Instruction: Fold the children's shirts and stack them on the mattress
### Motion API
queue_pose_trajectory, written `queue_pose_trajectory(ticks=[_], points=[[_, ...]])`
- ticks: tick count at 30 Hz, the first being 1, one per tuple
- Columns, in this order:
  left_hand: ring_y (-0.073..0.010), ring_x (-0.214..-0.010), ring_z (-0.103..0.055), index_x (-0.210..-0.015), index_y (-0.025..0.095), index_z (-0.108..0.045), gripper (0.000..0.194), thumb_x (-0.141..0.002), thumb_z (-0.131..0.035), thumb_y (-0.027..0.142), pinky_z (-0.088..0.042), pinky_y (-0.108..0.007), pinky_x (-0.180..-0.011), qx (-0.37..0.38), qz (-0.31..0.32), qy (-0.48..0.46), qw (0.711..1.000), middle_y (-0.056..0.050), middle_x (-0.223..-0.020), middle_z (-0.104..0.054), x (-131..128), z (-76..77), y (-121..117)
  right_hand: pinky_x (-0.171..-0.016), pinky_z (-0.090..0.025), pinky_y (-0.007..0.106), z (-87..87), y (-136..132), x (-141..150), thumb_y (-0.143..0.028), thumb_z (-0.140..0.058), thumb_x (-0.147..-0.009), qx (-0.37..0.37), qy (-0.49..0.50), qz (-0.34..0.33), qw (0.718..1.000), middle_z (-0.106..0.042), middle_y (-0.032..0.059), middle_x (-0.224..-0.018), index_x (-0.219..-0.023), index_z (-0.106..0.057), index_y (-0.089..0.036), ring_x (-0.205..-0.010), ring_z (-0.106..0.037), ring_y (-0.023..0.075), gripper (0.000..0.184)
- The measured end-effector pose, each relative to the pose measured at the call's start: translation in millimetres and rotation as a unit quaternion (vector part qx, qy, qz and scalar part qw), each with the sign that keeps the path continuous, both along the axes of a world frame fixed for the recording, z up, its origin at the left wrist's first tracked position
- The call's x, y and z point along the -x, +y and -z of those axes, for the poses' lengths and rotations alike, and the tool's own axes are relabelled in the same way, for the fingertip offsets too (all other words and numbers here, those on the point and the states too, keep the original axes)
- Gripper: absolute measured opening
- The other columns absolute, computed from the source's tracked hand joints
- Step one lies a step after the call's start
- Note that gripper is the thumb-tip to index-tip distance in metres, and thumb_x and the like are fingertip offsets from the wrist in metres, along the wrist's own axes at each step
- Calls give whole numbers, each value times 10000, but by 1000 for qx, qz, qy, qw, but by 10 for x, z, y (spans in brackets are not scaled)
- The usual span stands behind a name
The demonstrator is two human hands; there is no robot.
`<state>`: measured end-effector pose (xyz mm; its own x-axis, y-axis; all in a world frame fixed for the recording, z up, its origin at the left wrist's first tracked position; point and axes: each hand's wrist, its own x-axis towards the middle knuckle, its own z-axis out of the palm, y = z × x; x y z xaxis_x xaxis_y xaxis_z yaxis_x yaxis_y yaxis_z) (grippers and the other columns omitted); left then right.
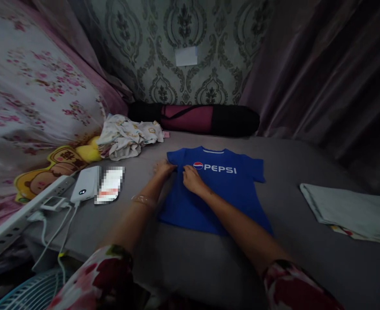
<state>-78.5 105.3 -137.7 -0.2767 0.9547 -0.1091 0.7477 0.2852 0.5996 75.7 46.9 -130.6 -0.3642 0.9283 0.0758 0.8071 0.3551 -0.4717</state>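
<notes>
A blue T-shirt (228,193) with a white PEPSI print and a round logo lies spread face up on the grey sheet, its collar pointing away from me. At the sleeve on its left side, my left hand (164,168) is closed on the sleeve's lower edge; its fingertips are partly hidden. My right hand (193,180) rests on the chest just left of the logo, fingers curled and pinching the cloth. A small gap of blue fabric shows between the two hands.
Folded pale cloth (348,211) lies at the right. Crumpled printed clothes (128,135) sit back left, near a black and maroon rolled bag (190,118). At left are a power strip (31,211), a white power bank (85,183), cables and a fan (35,292).
</notes>
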Motion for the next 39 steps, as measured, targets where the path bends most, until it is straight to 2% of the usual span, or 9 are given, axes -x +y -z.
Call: queue_pose_trajectory(ticks=[3, 7, 14, 21, 24, 27, 31, 35, 39], points=[[-250, -943, -645, -974, 164, -635, 223, -803, -612, 305, -481, -313, -759, -28, -3, 16, 999, -91, -915, -692, 29, 45, 17, -1167, -165, 368, 126, -32, 60, -301, -289, -993, -3, -18, 10, 1000, -337, 175, -1524, -1436, -374, -2, -1428, -244, 253, 541], [-237, -1024, -616, -1139, 155, -544, 286, -873, -482, 242, -477, -344, -866, -138, 62, 46, 987, -115, -1092, -660, 121, 142, -29, -1180, -31, 436, 214, -111, 62, -434, -259, -990, -39, -56, -1, 998, -227, 164, -1571, -1496, -274, -31, -1461, -132, 277, 647], [-246, -1017, -619, -1260, 123, -438, 398, -866, -397, 164, -480, -370, -878, -165, 118, 134, 970, -142, -1093, -642, 155, 225, -168, -1161, -49, 500, 183, -142, 61, -493, -306, -970, -43, -81, -5, 996, -213, 85, -1588, -1493, -341, -241, -1457, -137, 293, 581], [-312, -1052, -592, -1280, 103, -480, 465, -819, -435, 142, -469, -416, -863, -117, 67, 269, 954, -203, -1134, -587, -74, -51, -184, -1159, -19, 532, 53, -44, 30, -503, -351, -954, 49, -62, -49, 996, -141, 144, -1595, -1507, -305, -188, -1467, -59, 319, 638], [-327, -1132, -543, -1230, 147, -537, 416, -828, -430, 138, -437, -449, -921, -151, 125, 321, 927, -191, -1235, -552, -261, -127, -148, -1173, -114, 455, -96, 90, -195, -480, -379, -950, 115, -38, -100, 988, -198, 171, -1577, -1497, -308, -118, -1463, -130, 281, 660], [-291, -1174, -528, -1236, 192, -539, 403, -854, -418, 150, -416, -445, -978, -168, 235, 287, 913, -137, -1266, -572, -406, -67, -82, -1170, -163, 389, -154, 178, -588, -390, -305, -978, 71, -25, -29, 997, -270, 175, -1554, -1475, -329, -61, -1452, -192, 247, 597], [-237, -1193, -538, -1235, 168, -538, 369, -908, -366, 190, -410, -401, -1035, -173, 344, 197, 902, -135, -1265, -591, -538, 129, 63, -1180, -115, 398, -24, 237, -1103, -370, -235, -987, 62, -82, 114, 988, -217, 192, -1567, -1480, -282, 8, -1462, -132, 279, 622], [-236, -1293, -472, -1281, 124, -512, 403, -926, -345, 216, -368, -389, -1093, -159, 349, 191, 903, -164, -1350, -539, -693, 259, 258, -1183, -72, 408, 133, 394, -1332, -410, -200, -985, 57, -131, 165, 976, -173, 180, -1580, -1494, -241, 3, -1467, -103, 268, 657], [-260, -1365, -391, -1329, 86, -481, 448, -935, -355, 258, -317, -428, -1121, -132, 339, 217, 906, -196, -1425, -469, -834, 263, 469, -1176, -66, 453, 172, 658, -1390, -435, -161, -986, 48, -135, 167, 975, -166, 139, -1591, -1514, -232, -68, -1466, -99, 271, 646]])
